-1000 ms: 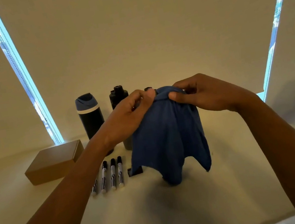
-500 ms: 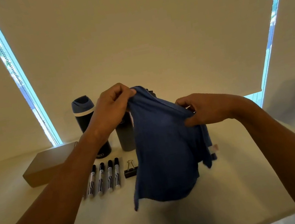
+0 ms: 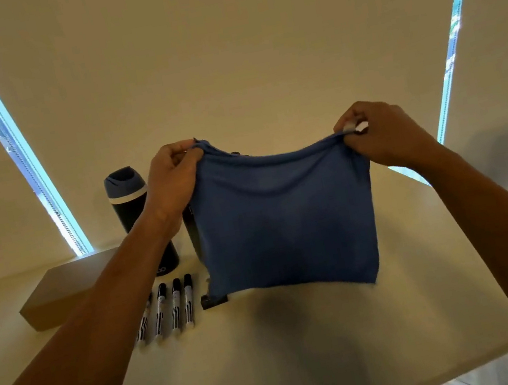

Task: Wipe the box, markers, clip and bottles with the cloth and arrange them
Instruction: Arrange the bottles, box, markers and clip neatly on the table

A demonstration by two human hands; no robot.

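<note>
Arms raised, cloth (image 3: pixel 284 220) stretched between them.
The left hand (image 3: pixel 172 179) pinches its ten-o'clock corner, the right hand (image 3: pixel 385 135) its two-o'clock; it half-hides one bottle (image 3: pixel 192 233).

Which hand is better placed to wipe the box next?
Probably the left hand. Both hands pinch the cloth by its top corners, but the box lies on the left side, nearer that hand; the right hand would have to cross over.
</note>
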